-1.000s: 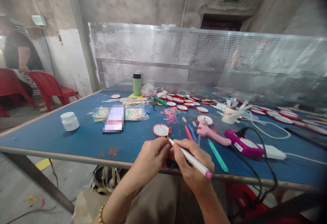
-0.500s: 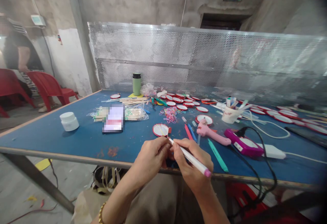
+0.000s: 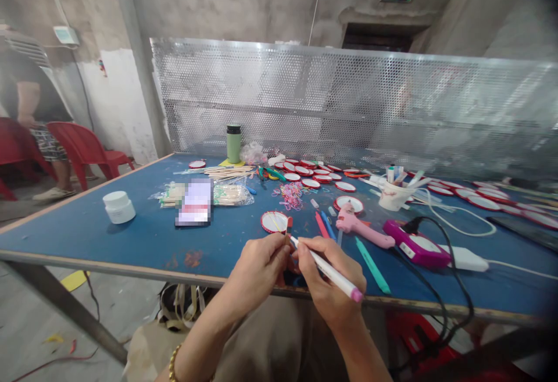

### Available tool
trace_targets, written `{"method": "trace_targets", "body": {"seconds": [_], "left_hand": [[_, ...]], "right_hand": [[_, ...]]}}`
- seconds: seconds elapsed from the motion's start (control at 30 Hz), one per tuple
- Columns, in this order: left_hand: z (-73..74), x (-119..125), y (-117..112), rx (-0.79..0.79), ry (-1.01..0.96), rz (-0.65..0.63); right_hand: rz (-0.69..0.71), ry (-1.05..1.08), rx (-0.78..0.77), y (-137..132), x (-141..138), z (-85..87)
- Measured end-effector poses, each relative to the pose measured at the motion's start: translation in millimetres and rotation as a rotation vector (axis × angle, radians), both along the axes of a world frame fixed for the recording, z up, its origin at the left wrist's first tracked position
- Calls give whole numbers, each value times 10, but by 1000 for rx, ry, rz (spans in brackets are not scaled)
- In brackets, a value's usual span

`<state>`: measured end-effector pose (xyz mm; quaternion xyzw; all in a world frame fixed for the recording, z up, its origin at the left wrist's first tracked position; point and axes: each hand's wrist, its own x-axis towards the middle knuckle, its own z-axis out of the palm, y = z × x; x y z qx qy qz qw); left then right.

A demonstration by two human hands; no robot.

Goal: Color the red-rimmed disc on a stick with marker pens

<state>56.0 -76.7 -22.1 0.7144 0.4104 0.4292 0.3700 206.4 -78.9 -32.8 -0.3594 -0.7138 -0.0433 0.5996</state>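
Note:
My right hand (image 3: 333,280) is closed around a white marker (image 3: 331,272) with a pink end, its tip pointing at my left fingertips. Pinched in my left hand (image 3: 261,263) is a thin pale stick (image 3: 286,229), of which only a short upright piece shows above the fingers. Both hands meet at the table's front edge. Just beyond them lies a round white disc (image 3: 274,222) with a red rim and thin yellowish strips across it. A red marker (image 3: 322,225), a blue marker (image 3: 329,226) and a teal marker (image 3: 372,266) lie right of it.
A pink glue gun (image 3: 364,228), purple power strip (image 3: 417,245) and black cord are at right. Behind are several red-rimmed discs (image 3: 322,178), rubber bands (image 3: 291,195) and a cup of markers (image 3: 391,196). Left stand a phone (image 3: 194,203), white jar (image 3: 119,207) and green bottle (image 3: 233,145).
The marker in my right hand has shifted very slightly right and its tip sits a little away from my left fingers. A person at the far left has moved their legs into view.

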Motion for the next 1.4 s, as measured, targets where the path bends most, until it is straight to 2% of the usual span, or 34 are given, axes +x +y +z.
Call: {"method": "trace_targets", "body": {"seconds": [0.53,1.03,1.4], "left_hand": [[-17,0,6,-21,-3,-3],[-23,-5,-1,-1,27,21],[-22,10,3,-23,-10,2]], "right_hand": [[2,40,-17,3,17,-27],[12,-33,44,-1,-15,33],[-3,-7,33,13,16,-27]]}}
